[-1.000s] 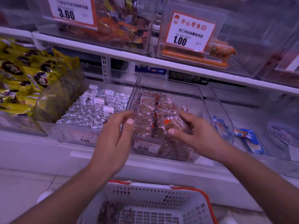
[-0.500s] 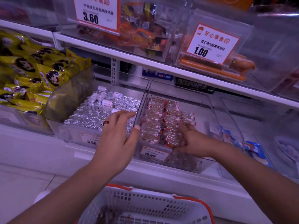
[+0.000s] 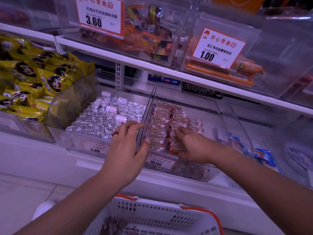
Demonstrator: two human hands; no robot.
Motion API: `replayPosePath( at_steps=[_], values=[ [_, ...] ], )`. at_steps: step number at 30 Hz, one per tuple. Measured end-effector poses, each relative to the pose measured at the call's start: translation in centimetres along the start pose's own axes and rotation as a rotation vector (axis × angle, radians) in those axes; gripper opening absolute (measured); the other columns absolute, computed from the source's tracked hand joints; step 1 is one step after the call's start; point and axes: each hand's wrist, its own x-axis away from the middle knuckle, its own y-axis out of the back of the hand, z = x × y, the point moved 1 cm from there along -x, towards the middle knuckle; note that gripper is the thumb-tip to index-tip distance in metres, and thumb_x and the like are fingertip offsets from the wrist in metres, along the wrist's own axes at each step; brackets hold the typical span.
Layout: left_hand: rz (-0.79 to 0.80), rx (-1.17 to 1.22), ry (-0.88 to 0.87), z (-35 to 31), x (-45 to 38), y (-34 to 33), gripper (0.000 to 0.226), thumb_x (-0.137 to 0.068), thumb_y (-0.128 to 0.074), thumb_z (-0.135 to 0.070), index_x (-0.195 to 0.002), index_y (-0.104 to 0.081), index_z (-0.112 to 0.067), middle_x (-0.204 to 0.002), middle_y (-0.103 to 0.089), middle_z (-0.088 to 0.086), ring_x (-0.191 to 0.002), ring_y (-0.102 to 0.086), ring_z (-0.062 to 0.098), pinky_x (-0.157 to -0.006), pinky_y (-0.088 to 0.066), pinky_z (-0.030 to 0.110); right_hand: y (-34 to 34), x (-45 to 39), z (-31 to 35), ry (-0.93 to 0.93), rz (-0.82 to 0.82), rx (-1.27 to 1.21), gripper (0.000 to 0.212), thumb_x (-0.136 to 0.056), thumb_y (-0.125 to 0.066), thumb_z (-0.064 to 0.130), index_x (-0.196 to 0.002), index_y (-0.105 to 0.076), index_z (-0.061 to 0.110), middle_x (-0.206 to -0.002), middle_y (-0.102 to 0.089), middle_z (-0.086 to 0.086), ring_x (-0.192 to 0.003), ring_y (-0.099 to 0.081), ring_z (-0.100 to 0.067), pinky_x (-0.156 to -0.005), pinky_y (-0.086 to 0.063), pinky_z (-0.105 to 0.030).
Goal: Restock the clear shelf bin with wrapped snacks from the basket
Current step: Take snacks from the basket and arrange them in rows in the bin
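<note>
Snacks point(image 3: 166, 122) in bin point(image 3: 218, 116), under right hand point(image 3: 191, 145) fingers

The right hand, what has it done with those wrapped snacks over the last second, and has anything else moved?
The right hand held wrapped snacks above the clear bin a second ago; it has since lowered them onto the rows of wrapped snacks, its fingers curled among them. Whether it has let go is unclear. The left hand stays at the bin's left wall, fingers straight. The basket below is unmoved.
</note>
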Motion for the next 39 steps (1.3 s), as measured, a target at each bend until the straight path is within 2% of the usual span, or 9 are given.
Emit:
replayPosePath(
  at_steps=[4, 8, 12, 15, 21, 27, 32, 36, 39],
  values=[
    [0.013, -0.022, 0.007, 0.2, 0.0, -0.1, 0.044, -0.098, -0.05, -0.034, -0.141, -0.044, -0.026, -0.141, -0.036, -0.005, -0.128, -0.039, 0.021, -0.105, -0.033, 0.039, 0.0, 0.1, 0.7, 0.026, -0.092, 0.098, 0.069, -0.08, -0.071, 0.037, -0.137, -0.045, 0.008, -0.132, -0.044, -0.012, -0.103, -0.062, -0.032, -0.09, -0.053, -0.039],
    [0.022, -0.035, 0.007, 0.4, 0.0, 0.1, 0.043, -0.097, -0.048, -0.036, -0.139, -0.043, -0.032, -0.142, -0.036, -0.005, -0.128, -0.037, 0.023, -0.105, -0.033, 0.039, -0.4, 0.2, 0.0, 0.026, -0.025, 0.025, 0.077, -0.091, -0.059, 0.049, -0.151, -0.031, 0.009, -0.147, -0.029, -0.01, -0.119, -0.055, -0.033, -0.103, -0.045, -0.037],
    [0.016, -0.04, 0.001, 0.5, 0.1, 0.2, 0.041, -0.097, -0.049, -0.035, -0.138, -0.042, -0.037, -0.14, -0.037, -0.006, -0.127, -0.035, 0.021, -0.102, -0.03, 0.035, -0.9, 0.3, -0.8, -0.051, 0.025, 0.146, 0.083, -0.094, -0.03, 0.068, -0.157, -0.002, 0.022, -0.162, 0.0, -0.005, -0.145, -0.018, -0.037, -0.115, -0.028, -0.051],
    [0.014, -0.052, -0.011, 0.5, 0.1, 0.2, 0.043, -0.097, -0.05, -0.034, -0.139, -0.041, -0.038, -0.139, -0.037, -0.006, -0.127, -0.035, 0.019, -0.102, -0.029, 0.034, -1.4, -0.2, -1.2, -0.104, 0.154, 0.063, 0.092, -0.092, -0.025, 0.074, -0.154, 0.018, 0.023, -0.163, 0.021, -0.002, -0.15, 0.014, -0.032, -0.119, -0.012, -0.056],
    [0.032, -0.043, -0.001, 0.3, 0.0, 0.0, 0.044, -0.097, -0.051, -0.032, -0.14, -0.041, -0.032, -0.141, -0.036, -0.003, -0.127, -0.037, 0.024, -0.105, -0.032, 0.04, -2.6, -1.4, -1.5, -0.082, 0.172, -0.003, 0.1, -0.09, -0.027, 0.075, -0.15, 0.028, 0.018, -0.16, 0.031, -0.006, -0.145, 0.032, -0.025, -0.119, 0.005, -0.048],
    [0.026, -0.043, -0.019, 0.2, 0.1, -0.1, 0.045, -0.097, -0.052, -0.03, -0.14, -0.042, -0.029, -0.141, -0.037, -0.003, -0.128, -0.037, 0.023, -0.103, -0.03, 0.035, -2.5, -1.1, -1.8, -0.059, 0.036, -0.131, 0.108, -0.085, -0.059, 0.062, -0.156, 0.009, 0.017, -0.165, 0.013, -0.006, -0.151, 0.015, -0.028, -0.123, -0.008, -0.052],
    [-0.019, 0.03, -0.044, 1.1, 0.8, 0.7, 0.045, -0.097, -0.052, -0.027, -0.141, -0.044, -0.023, -0.141, -0.039, -0.002, -0.129, -0.039, 0.02, -0.103, -0.033, 0.036, 0.0, 2.4, -2.2, -0.048, -0.253, -0.359, 0.111, -0.071, -0.077, 0.06, -0.157, -0.017, 0.023, -0.164, -0.016, -0.006, -0.151, -0.012, -0.022, -0.123, -0.016, -0.038],
    [-0.066, 0.08, -0.099, 2.8, 2.6, 1.2, 0.046, -0.09, -0.049, -0.023, -0.135, -0.05, -0.018, -0.136, -0.047, 0.001, -0.129, -0.043, 0.016, -0.105, -0.036, 0.035, 0.8, 6.4, -2.2, -0.095, -0.386, -0.398, 0.086, -0.078, -0.081, 0.037, -0.15, -0.037, 0.02, -0.153, -0.038, -0.004, -0.143, -0.032, -0.018, -0.12, -0.023, -0.03],
    [-0.147, 0.046, -0.255, 3.7, 5.1, 0.6, 0.036, -0.089, -0.05, -0.013, -0.123, -0.06, -0.009, -0.129, -0.054, 0.008, -0.126, -0.048, 0.02, -0.108, -0.035, 0.033, 0.1, 9.5, -0.2, -0.008, -0.771, -0.5, 0.038, -0.091, -0.066, 0.019, -0.128, -0.062, 0.013, -0.125, -0.062, -0.003, -0.117, -0.057, -0.01, -0.104, -0.039, -0.02]
  ],
)
